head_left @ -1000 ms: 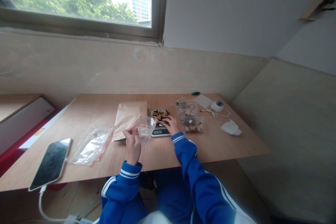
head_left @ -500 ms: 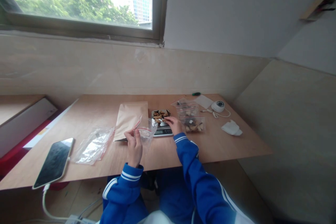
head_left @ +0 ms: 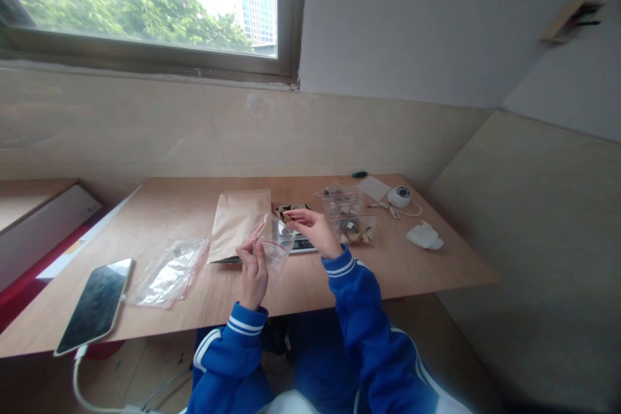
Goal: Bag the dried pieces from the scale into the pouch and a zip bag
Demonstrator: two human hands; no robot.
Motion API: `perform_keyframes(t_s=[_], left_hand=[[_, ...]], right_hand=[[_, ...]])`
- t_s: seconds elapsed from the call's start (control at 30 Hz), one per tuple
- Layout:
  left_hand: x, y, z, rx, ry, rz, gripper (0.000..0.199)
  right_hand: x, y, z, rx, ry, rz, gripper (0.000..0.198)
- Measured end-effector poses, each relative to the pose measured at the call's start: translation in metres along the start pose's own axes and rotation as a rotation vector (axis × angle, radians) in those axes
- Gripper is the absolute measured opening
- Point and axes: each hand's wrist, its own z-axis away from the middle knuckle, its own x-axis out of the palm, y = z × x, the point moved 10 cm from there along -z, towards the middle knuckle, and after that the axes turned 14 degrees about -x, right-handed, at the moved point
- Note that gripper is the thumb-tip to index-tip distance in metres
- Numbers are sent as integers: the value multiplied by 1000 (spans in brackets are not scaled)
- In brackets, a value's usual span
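One camera is worn on the head and aimed forward and down. The light-brown wooden surface (head_left: 305,284) is viewed close by, from above its near edge; the bare left hand (head_left: 255,276) and bare right hand (head_left: 318,233) are seen from behind, and the metal-framed glass window (head_left: 140,10) is cut off at upper left.

Can pass over bare tabletop (head_left: 391,257) between filled bags (head_left: 356,231) and crumpled white tissue (head_left: 425,235); runs into right hand (head_left: 316,230) and clear bag (head_left: 277,251) at the scale (head_left: 305,246).
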Motion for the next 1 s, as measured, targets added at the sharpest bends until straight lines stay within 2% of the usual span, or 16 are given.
perform_keyframes(t_s=[0.1,0.2,0.3,0.4,0.43,0.53,0.6,0.7,0.83,1.0], left_hand=[[1,7,6,58,5,33,38],[-1,8,8,61,4,58,39],[-8,-1,4,-14,20,62,38],[-19,-6,-1,-65,57,54,38],[-22,-6,-2,-67,70,57,38],[-28,-5,-3,-66,93,58,37],[-31,-4,-2,-65,99,46,37],[-35,-4,-1,-64,98,49,33],[-44,3,-2,-19,126,71,30],[-50,8,-2,12,168,91,31]], right_hand=[[18,-6,7,-3,-100,103,27],[28,-6,10,-29,-142,148,43],[14,-5,2,-123,-47,155,44],[-10,18,-8,-181,23,355,43],[-11,32,-11,-181,-32,459,47],[0,84,-15,-132,-313,727,66],[7,111,-15,-121,-435,836,71],[10,124,-16,-160,-451,878,59],[4,121,-17,-198,-387,837,36],[-6,110,-17,-221,-283,750,31]])
